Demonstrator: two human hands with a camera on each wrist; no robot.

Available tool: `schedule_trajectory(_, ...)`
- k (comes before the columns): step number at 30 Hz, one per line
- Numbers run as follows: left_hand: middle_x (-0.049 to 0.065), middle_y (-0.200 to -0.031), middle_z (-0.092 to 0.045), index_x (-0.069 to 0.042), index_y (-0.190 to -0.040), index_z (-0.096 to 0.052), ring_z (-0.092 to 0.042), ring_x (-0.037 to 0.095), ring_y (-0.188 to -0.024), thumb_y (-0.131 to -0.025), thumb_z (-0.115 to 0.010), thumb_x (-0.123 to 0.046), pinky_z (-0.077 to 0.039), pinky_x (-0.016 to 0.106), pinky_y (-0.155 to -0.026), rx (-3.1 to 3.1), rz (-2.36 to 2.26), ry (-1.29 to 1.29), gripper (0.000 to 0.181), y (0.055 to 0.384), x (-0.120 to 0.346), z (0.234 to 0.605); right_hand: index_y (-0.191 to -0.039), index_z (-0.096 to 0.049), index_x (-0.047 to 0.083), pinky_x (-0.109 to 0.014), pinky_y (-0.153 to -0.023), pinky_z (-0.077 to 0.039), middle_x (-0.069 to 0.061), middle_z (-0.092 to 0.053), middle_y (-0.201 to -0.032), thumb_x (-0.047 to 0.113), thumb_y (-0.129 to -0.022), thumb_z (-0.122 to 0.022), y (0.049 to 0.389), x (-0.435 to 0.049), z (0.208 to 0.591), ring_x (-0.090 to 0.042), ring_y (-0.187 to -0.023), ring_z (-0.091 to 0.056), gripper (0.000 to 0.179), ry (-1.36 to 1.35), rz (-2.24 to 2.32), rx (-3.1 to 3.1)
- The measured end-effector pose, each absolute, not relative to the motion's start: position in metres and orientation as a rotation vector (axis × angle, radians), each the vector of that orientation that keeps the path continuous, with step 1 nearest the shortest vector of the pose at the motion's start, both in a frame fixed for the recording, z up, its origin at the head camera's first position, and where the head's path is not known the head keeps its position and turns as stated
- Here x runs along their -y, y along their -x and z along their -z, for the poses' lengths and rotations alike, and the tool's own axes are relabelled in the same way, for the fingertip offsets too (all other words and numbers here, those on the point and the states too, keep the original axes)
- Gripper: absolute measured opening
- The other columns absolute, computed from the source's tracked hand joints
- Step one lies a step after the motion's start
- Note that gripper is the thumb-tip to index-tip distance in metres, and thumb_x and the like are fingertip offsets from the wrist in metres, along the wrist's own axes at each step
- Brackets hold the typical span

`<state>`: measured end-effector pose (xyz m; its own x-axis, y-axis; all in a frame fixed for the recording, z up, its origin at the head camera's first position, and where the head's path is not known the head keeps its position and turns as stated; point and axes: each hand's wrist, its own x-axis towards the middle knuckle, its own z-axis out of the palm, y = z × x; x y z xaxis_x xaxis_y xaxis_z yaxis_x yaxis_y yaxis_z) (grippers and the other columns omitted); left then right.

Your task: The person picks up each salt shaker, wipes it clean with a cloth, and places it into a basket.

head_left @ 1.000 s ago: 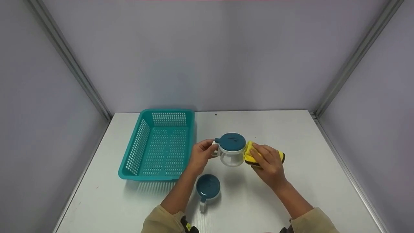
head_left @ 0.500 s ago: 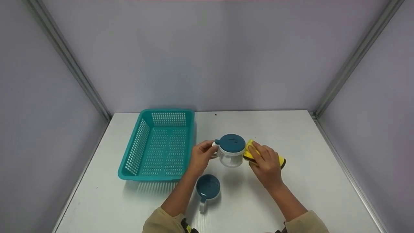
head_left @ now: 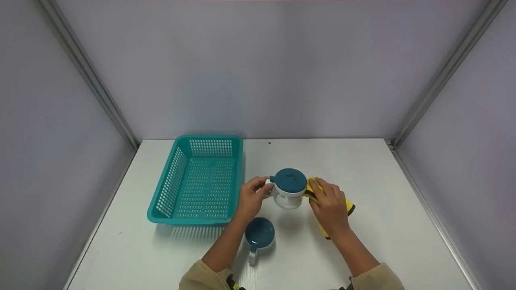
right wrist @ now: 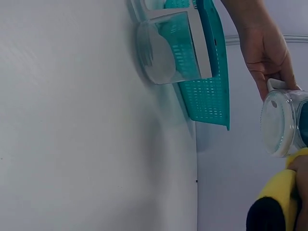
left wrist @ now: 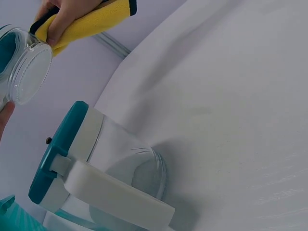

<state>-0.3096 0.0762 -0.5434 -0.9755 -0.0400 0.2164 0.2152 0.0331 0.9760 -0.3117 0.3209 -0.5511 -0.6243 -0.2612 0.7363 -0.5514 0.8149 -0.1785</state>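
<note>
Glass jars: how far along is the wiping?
Done: both lids are on; whether the standing jar was wiped, I can't tell.
In hand: left hand holds the other jar up, right hand holds a yellow cloth against it.
Left: probably finishing that wipe, then setting it down; it's off the table.

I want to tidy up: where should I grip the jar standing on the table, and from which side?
Probably its white handle, from the person's side: the jar stands upright with that handle jutting towards the person.
</note>
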Motion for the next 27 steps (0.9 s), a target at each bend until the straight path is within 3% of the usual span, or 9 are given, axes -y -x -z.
schedule_trajectory(9, 0.011, -0.099, -0.068, -0.006, -0.111, -0.072, -0.063, 0.018, -0.093, -0.094, -0.067, -0.015, -0.059, 0.029, -0.082, 2.097, 2.043, 0.167, 0.02, 0.292, -0.082, 0.517, -0.134, -0.06, 0.01, -0.041, -0.069, -0.052, -0.009, -0.062, -0.13, 0.017, -0.09, -0.07, 0.314, -0.32, 0.538, -0.03, -0.101, -0.059, 0.046, -0.569, -0.473, 2.268)
schedule_trajectory(19, 0.011, -0.096, -0.068, -0.004, -0.11, -0.072, -0.06, 0.014, -0.088, -0.093, -0.067, -0.012, -0.06, 0.027, -0.077, 2.085, 1.989, 0.206, 0.019, 0.288, -0.082, 0.513, -0.133, -0.06, 0.009, -0.041, -0.064, -0.048, -0.01, -0.062, -0.128, 0.012, -0.086, -0.073, 0.322, -0.317, 0.535, -0.032, -0.097, -0.058, 0.049, -0.583, -0.371, 2.218)
schedule_trajectory(27, 0.012, -0.098, -0.069, -0.004, -0.111, -0.072, -0.062, 0.014, -0.089, -0.093, -0.067, -0.015, -0.06, 0.027, -0.077, 2.11, 1.964, 0.167, 0.022, 0.286, -0.081, 0.51, -0.136, -0.059, 0.01, -0.04, -0.064, -0.049, -0.011, -0.062, -0.128, 0.016, -0.085, -0.077, 0.322, -0.316, 0.543, -0.031, -0.098, -0.058, 0.055, -0.623, -0.263, 2.259)
